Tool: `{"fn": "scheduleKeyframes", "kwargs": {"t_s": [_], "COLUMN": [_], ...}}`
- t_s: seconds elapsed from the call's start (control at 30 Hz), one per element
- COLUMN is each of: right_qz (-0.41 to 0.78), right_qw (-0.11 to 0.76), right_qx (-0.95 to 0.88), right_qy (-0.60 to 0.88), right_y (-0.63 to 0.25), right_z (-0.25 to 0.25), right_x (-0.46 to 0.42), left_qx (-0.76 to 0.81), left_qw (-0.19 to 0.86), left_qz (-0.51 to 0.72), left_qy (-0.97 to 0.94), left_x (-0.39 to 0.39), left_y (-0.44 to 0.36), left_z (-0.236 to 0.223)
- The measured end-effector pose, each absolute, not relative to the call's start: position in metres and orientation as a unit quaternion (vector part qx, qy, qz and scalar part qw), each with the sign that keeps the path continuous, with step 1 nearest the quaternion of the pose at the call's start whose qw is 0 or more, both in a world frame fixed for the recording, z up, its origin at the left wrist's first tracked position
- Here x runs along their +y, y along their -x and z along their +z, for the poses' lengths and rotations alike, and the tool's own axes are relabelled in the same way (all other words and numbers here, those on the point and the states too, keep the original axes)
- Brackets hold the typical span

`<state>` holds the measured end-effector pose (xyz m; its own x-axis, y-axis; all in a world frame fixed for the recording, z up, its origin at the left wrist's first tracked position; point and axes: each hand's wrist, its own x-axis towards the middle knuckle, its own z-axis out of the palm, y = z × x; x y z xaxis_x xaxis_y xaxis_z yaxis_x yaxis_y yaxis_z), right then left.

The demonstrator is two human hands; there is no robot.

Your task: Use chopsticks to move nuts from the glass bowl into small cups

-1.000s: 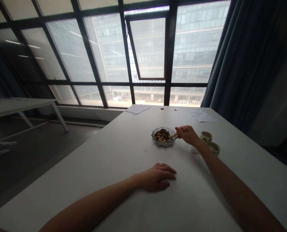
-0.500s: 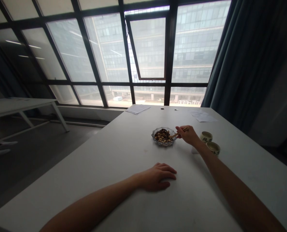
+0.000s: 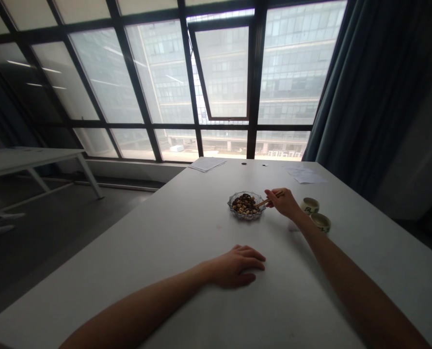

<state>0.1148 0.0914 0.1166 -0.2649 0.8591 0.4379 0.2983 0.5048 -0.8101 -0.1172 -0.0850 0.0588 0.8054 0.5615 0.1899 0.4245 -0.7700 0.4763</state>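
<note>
My right hand (image 3: 283,203) is shut on a pair of wooden chopsticks (image 3: 270,199), whose tips reach over the rim of a cut-glass bowl (image 3: 247,216). The bowl holds a heap of mixed dark and pale nuts (image 3: 245,204). I cannot tell whether the tips grip a nut. My left hand (image 3: 235,266) rests on the white table (image 3: 165,232) in front of the bowl, palm down and holding nothing. Its fingers lie a little apart and do not touch the bowl.
Two small ceramic cups (image 3: 310,206) (image 3: 321,223) stand just beyond my right hand. Papers (image 3: 206,165) (image 3: 306,177) lie at the far table edge. A second white table (image 3: 26,157) stands at the left, before large windows (image 3: 223,72).
The view has tilted slightly. My right hand and the chopsticks have shifted only a little at the bowl's rim. My left hand stays on the table.
</note>
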Motion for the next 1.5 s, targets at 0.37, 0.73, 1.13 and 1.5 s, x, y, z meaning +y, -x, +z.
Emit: {"fn": "scheduleKeyframes", "kwargs": {"t_s": [0.37, 0.73, 1.13, 1.5], "right_qz": [0.277, 0.213, 0.098, 0.094], "right_qw": [0.491, 0.500, 0.532, 0.594], "right_qx": [-0.711, -0.735, -0.717, -0.665], "right_qy": [0.419, 0.406, 0.439, 0.443], "right_y": [-0.112, -0.108, -0.104, -0.119], "right_z": [0.108, 0.101, 0.092, 0.134], "right_x": [0.095, 0.091, 0.094, 0.082], "left_qx": [0.267, 0.263, 0.267, 0.265], "left_qw": [0.218, 0.217, 0.214, 0.208], "left_qz": [0.160, 0.163, 0.160, 0.162], "left_qy": [-0.925, -0.926, -0.926, -0.928], "left_x": [-0.086, -0.085, -0.085, -0.085], "left_y": [0.117, 0.117, 0.117, 0.117], "left_z": [0.062, 0.061, 0.061, 0.058]}}
